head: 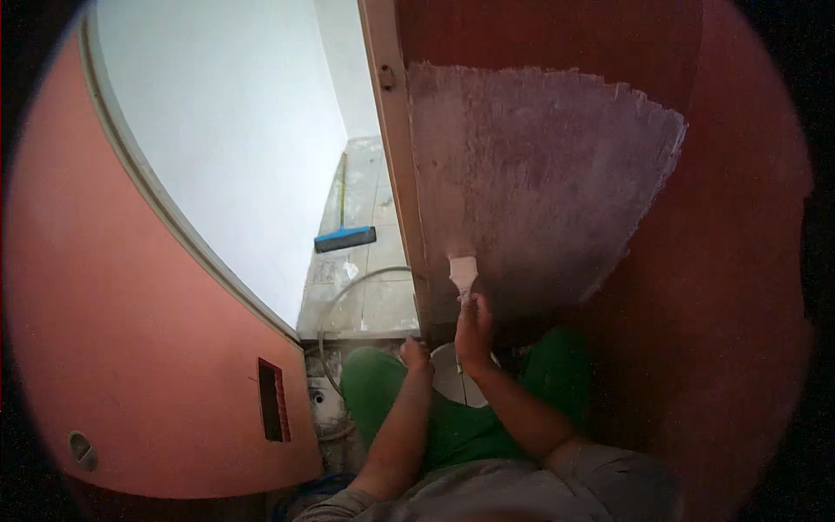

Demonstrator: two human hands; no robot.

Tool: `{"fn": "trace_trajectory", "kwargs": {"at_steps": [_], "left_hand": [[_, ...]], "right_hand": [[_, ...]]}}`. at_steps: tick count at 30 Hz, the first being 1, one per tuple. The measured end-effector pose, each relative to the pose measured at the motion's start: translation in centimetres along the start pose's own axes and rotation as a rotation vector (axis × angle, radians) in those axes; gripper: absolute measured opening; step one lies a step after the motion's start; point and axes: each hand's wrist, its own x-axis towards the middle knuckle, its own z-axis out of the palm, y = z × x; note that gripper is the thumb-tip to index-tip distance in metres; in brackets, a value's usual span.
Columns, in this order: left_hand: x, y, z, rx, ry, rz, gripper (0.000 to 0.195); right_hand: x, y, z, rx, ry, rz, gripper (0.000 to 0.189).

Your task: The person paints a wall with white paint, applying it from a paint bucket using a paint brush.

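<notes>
My right hand point(474, 333) grips a flat paintbrush point(463, 271) coated in pale paint. The bristle end points up and touches the dark red wall point(626, 39). Around it spreads a patch of thin whitish paint point(522, 176) with a ragged edge. Between my knees stands a white bucket point(450, 375), partly covered by my right forearm. My left hand point(415, 353) is curled beside the bucket's left rim, close to the foot of the wooden door frame point(401, 169). Whether its fingers hold the rim or anything else, I cannot tell.
Through the doorway, a blue-headed broom point(344, 239) lies on the tiled floor point(381, 241). A grey hose point(333, 307) curves over the threshold toward my left knee. The salmon-coloured wall point(163, 339) at left has a rectangular cut-out point(270, 399) and a round wall box point(82, 450).
</notes>
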Motion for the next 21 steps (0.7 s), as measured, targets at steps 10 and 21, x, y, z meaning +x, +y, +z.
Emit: {"fn": "trace_trajectory", "kwargs": {"at_steps": [10,21], "left_hand": [[-1.0,4.9,-1.2,-0.057,0.106,0.052,0.027],[-1.7,3.9,-1.8,-0.139,0.137,-0.002,0.026]], "right_hand": [[6.8,-17.3,2.9,0.432,-0.229,-0.094,0.019],[7.2,-21.0,2.7,0.543,-0.245,-0.241,0.016]]}}
